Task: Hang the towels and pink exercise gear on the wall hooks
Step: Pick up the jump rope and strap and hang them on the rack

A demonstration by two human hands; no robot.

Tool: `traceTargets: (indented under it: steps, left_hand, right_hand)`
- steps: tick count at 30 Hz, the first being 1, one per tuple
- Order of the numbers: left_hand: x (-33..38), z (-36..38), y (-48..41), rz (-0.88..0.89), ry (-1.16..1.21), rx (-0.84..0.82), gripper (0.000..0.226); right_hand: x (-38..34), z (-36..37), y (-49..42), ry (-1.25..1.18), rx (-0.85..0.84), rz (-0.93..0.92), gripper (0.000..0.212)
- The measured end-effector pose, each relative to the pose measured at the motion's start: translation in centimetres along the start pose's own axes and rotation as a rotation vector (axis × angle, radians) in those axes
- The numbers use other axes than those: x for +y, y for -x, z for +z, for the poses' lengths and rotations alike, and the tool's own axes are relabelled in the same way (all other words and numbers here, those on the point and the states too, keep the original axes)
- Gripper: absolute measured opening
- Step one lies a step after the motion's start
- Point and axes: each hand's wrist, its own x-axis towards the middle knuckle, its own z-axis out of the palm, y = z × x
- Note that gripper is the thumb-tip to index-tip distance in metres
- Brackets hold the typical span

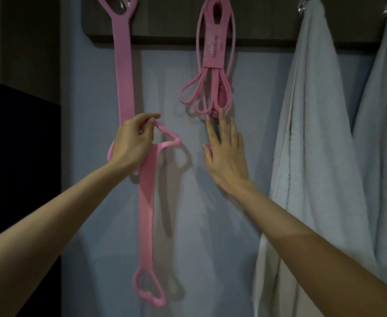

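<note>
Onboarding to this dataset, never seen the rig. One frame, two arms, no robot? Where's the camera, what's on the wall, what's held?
There is no machine here. A person works with bare hands, and the single picture comes from a wide-angle camera on their head, facing a wall. A dark hook board carries a long pink strap, a bundled pink resistance band, a white towel and a second towel. The left hand pinches a heart-shaped loop of the strap. The right hand is flat, with straight fingers touching the bundle's lower end. It holds nothing that I can see.
</note>
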Motion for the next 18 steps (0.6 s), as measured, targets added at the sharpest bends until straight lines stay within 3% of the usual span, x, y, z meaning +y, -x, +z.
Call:
traceTargets:
  steps: [8,11,15,18]
  left_hand:
    - [3.0,-1.8,0.9,0.020,-0.042,0.003,0.027]
    - [3.9,-2.8,1.1,0.049,-0.035,-0.003,0.023]
    - [4.5,-4.1,1.3,0.019,0.088,-0.041,0.013]
    - [4.8,-5.5,1.7,0.008,0.164,-0.135,0.009]
  right_hand:
    - [-1.0,-2.8,2.0,-0.063,-0.023,-0.013,0.058]
    - [-1.8,-4.3,2.2,-0.125,0.084,-0.056,0.051]
    - [-3.5,-6.1,1.3,-0.388,0.182,-0.081,0.039]
    - [-5.5,-6.9,0.3,-0.733,0.026,0.006,0.037]
